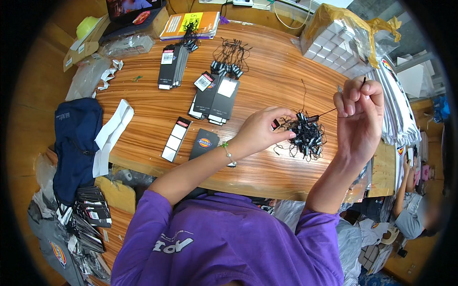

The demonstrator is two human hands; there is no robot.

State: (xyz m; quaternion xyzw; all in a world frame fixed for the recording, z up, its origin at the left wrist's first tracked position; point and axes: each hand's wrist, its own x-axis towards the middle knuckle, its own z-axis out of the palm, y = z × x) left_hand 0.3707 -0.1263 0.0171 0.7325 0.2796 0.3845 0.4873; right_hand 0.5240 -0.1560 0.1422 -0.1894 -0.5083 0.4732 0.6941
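Note:
My left hand is closed round a black hang tag with a red corner; most of the tag is hidden behind the hand. Close by its fingertips lies a tangled heap of black hang-tag strings with small dark fasteners. Raised to the right of the heap, my right hand pinches a black string. That string stretches down left toward the heap. Left of my left forearm lie a dark hang tag with a round logo and a tag with white label panels.
Strung tags lie in a stack and a fanned bunch farther back. A plastic-wrapped block of small white boxes stands at the back right, beside piled white garments. Navy cloth hangs at the left edge. Another person sits far right.

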